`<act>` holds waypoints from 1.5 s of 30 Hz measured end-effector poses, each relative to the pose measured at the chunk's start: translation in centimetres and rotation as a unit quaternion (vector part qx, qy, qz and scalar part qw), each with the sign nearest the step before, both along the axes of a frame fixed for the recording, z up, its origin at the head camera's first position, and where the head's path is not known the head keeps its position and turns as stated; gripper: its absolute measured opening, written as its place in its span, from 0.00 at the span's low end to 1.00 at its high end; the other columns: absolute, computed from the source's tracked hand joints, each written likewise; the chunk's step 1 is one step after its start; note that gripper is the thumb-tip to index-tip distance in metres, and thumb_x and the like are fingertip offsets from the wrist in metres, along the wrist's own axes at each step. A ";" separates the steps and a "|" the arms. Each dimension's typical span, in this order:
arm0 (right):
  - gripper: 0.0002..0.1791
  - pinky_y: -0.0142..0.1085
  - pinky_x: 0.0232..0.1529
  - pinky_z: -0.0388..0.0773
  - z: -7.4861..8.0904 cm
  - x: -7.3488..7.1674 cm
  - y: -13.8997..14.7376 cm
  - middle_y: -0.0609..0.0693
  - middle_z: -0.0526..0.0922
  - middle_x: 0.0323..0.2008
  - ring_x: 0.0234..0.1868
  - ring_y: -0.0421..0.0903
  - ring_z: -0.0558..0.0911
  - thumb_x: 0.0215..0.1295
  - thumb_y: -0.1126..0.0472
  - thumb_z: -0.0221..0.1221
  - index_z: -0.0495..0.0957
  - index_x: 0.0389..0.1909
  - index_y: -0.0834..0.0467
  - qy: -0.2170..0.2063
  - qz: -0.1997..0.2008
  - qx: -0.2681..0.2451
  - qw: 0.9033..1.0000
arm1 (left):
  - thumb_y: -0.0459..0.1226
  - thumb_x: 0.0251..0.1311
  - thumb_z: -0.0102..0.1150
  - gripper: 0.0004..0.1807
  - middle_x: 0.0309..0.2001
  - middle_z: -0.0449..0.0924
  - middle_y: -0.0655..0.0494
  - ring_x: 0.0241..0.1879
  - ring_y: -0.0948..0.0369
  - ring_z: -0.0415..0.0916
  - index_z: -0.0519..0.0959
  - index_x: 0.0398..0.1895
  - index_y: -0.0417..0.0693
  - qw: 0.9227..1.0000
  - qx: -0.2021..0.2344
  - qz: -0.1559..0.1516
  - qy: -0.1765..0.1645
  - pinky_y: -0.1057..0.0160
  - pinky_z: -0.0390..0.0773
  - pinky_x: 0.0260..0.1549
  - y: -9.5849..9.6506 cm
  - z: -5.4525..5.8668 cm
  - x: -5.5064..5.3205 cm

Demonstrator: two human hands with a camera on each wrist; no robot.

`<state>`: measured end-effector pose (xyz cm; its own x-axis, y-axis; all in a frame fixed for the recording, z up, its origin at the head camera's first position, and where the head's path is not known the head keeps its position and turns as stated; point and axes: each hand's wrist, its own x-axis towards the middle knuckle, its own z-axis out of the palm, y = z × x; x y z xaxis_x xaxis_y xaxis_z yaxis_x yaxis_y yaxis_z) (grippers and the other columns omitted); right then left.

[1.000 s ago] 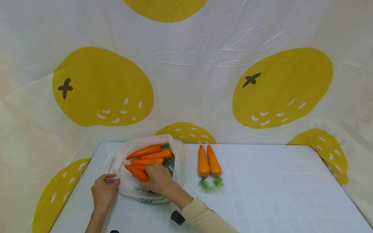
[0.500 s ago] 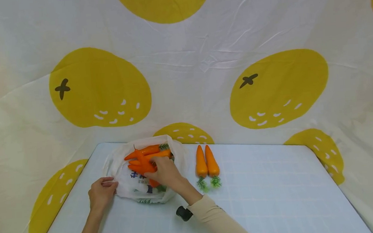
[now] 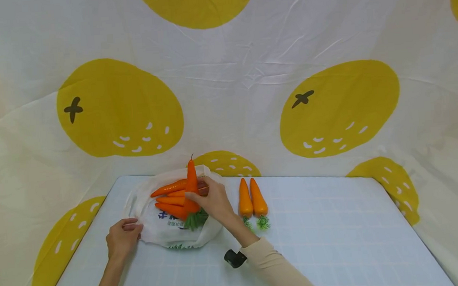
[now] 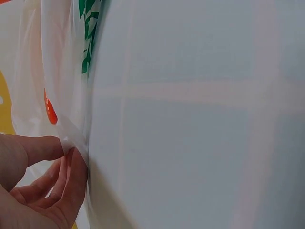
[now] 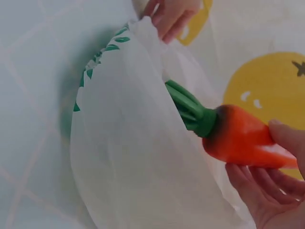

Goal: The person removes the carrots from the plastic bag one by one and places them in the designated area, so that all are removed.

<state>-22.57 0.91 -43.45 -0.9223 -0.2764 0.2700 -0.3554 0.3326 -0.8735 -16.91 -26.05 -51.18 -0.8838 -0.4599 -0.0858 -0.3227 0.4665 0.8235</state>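
Observation:
A white plastic bag [image 3: 149, 228] with green leaf print lies with its mouth toward me, several orange carrots [image 3: 169, 189] inside. My right hand [image 3: 218, 203] grips a deeper orange carrot [image 3: 191, 181] between thumb and fingers, tip up over the bag's opening. In the right wrist view its thick green stalk [image 5: 191, 107] points into the bag mouth and is partly hidden by the bag wall. My left hand [image 3: 121, 241] pinches the bag's left edge; the left wrist view shows thumb and forefinger [image 4: 77, 174] meeting on the thin plastic.
Two lighter orange carrots [image 3: 259, 198] with feathery green tops lie side by side on the table right of the bag. The pale blue checked table [image 3: 339, 233] ends at a white cloth backdrop [image 3: 230, 107] printed with yellow fruit.
My right hand has taken hold of a carrot in the bag, raised it and turned it tip-up, moving right. The left hand stays at the bag's edge.

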 end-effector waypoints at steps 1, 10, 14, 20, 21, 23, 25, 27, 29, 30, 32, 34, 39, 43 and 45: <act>0.24 0.37 0.47 0.85 0.0 -0.1 0.1 0.56 0.86 0.47 0.46 0.53 0.87 0.64 0.54 0.71 0.80 0.56 0.62 0.004 -0.009 -0.014 1.000 | 0.32 0.65 0.64 0.17 0.40 0.84 0.30 0.24 0.58 0.82 0.78 0.52 0.27 1.000 0.000 0.001 0.000 0.72 0.77 0.21 0.0 0.0 0.0; 0.28 0.38 0.48 0.85 0.7 -0.6 1.3 0.53 0.87 0.45 0.47 0.49 0.86 0.63 0.50 0.72 0.80 0.59 0.61 -0.025 -0.072 -0.088 0.993 | 0.32 0.64 0.64 0.17 0.38 0.85 0.32 0.23 0.59 0.82 0.79 0.51 0.28 1.000 -0.006 0.001 0.010 0.72 0.76 0.21 -0.1 -0.3 0.1; 0.26 0.36 0.47 0.85 0.9 -0.9 2.2 0.55 0.87 0.46 0.47 0.49 0.87 0.64 0.53 0.72 0.80 0.58 0.62 -0.044 -0.078 -0.117 0.989 | 0.32 0.64 0.64 0.16 0.37 0.85 0.33 0.23 0.59 0.82 0.79 0.50 0.28 1.000 -0.005 0.000 0.013 0.72 0.76 0.21 0.0 -0.2 0.1; 0.26 0.43 0.46 0.86 1.5 -1.1 3.8 0.59 0.85 0.47 0.45 0.51 0.87 0.64 0.55 0.72 0.79 0.58 0.64 -0.107 -0.067 -0.190 0.974 | 0.32 0.64 0.64 0.16 0.37 0.85 0.33 0.24 0.57 0.83 0.79 0.50 0.28 1.000 -0.005 0.000 0.010 0.73 0.75 0.21 0.0 -0.1 0.1; 0.27 0.43 0.46 0.86 1.6 -1.1 4.1 0.59 0.85 0.47 0.45 0.51 0.87 0.63 0.55 0.72 0.78 0.58 0.64 -0.119 -0.065 -0.203 0.970 | 0.32 0.64 0.64 0.16 0.37 0.85 0.33 0.24 0.57 0.83 0.79 0.50 0.28 1.000 -0.004 0.000 0.009 0.73 0.75 0.21 -0.1 -0.1 0.1; 0.27 0.44 0.46 0.86 1.8 -1.2 4.7 0.60 0.84 0.48 0.45 0.51 0.87 0.64 0.55 0.72 0.78 0.59 0.64 -0.138 -0.062 -0.223 0.963 | 0.32 0.64 0.64 0.16 0.37 0.85 0.34 0.24 0.58 0.83 0.79 0.50 0.28 1.000 -0.002 -0.001 0.008 0.73 0.75 0.21 -0.2 -0.2 0.1; 0.27 0.43 0.46 0.86 1.8 -1.2 5.3 0.60 0.84 0.49 0.46 0.50 0.86 0.64 0.55 0.71 0.78 0.59 0.64 -0.142 -0.061 -0.228 0.961 | 0.32 0.64 0.64 0.16 0.37 0.85 0.34 0.24 0.59 0.83 0.79 0.50 0.28 1.000 0.002 -0.003 0.009 0.73 0.76 0.21 -0.3 -0.3 0.1; 0.28 0.43 0.47 0.86 1.8 -1.3 6.0 0.61 0.83 0.51 0.48 0.51 0.86 0.64 0.55 0.71 0.77 0.60 0.65 -0.147 -0.059 -0.233 0.959 | 0.31 0.64 0.64 0.16 0.36 0.85 0.34 0.23 0.60 0.83 0.79 0.50 0.27 1.000 0.006 -0.006 0.009 0.73 0.77 0.21 -0.4 -0.4 0.0; 0.30 0.43 0.47 0.85 1.8 -1.3 6.7 0.60 0.82 0.53 0.49 0.51 0.86 0.64 0.53 0.71 0.76 0.61 0.64 -0.154 -0.061 -0.232 0.959 | 0.31 0.63 0.64 0.16 0.37 0.85 0.34 0.23 0.60 0.83 0.78 0.50 0.27 1.000 0.009 -0.008 0.008 0.73 0.77 0.21 -0.4 -0.5 -0.1; 0.30 0.43 0.48 0.85 1.8 -1.3 7.0 0.60 0.82 0.53 0.49 0.52 0.86 0.64 0.53 0.71 0.76 0.62 0.64 -0.158 -0.061 -0.230 0.958 | 0.31 0.64 0.63 0.16 0.37 0.85 0.33 0.23 0.61 0.82 0.78 0.50 0.27 1.000 0.009 -0.008 0.006 0.73 0.76 0.21 -0.4 -0.5 -0.1; 0.32 0.43 0.48 0.85 1.8 -1.3 7.6 0.61 0.82 0.54 0.50 0.52 0.86 0.64 0.52 0.72 0.75 0.63 0.64 -0.168 -0.067 -0.228 0.957 | 0.31 0.64 0.63 0.16 0.37 0.84 0.32 0.23 0.60 0.82 0.78 0.50 0.26 1.000 0.008 -0.004 0.003 0.72 0.76 0.21 -0.4 -0.6 -0.1; 0.32 0.44 0.49 0.85 1.6 -1.4 8.2 0.61 0.82 0.54 0.49 0.52 0.86 0.64 0.51 0.71 0.76 0.63 0.64 -0.175 -0.073 -0.226 0.956 | 0.31 0.64 0.63 0.16 0.38 0.84 0.32 0.23 0.60 0.81 0.78 0.50 0.26 1.000 0.007 0.001 0.001 0.72 0.75 0.20 -0.3 -0.7 -0.1; 0.33 0.45 0.51 0.84 1.0 -1.7 9.9 0.62 0.82 0.55 0.49 0.53 0.87 0.65 0.49 0.70 0.76 0.63 0.63 -0.182 -0.082 -0.222 0.954 | 0.31 0.65 0.63 0.16 0.38 0.83 0.30 0.23 0.60 0.80 0.78 0.50 0.26 1.000 0.010 0.010 0.003 0.72 0.75 0.20 -0.2 -0.8 -0.1; 0.31 0.44 0.50 0.84 0.8 -1.8 11.2 0.61 0.84 0.54 0.47 0.51 0.87 0.65 0.48 0.70 0.78 0.62 0.62 -0.185 -0.085 -0.217 0.955 | 0.31 0.65 0.62 0.16 0.38 0.82 0.32 0.23 0.60 0.80 0.77 0.51 0.27 1.000 0.015 0.011 -0.004 0.71 0.75 0.21 -0.2 -0.9 -0.3; 0.30 0.44 0.51 0.84 0.6 -1.9 11.8 0.60 0.85 0.53 0.47 0.51 0.87 0.65 0.48 0.70 0.78 0.61 0.61 -0.189 -0.089 -0.217 0.954 | 0.31 0.66 0.62 0.16 0.38 0.82 0.33 0.24 0.60 0.79 0.77 0.51 0.27 1.000 0.015 0.014 -0.007 0.71 0.75 0.21 -0.2 -0.9 -0.4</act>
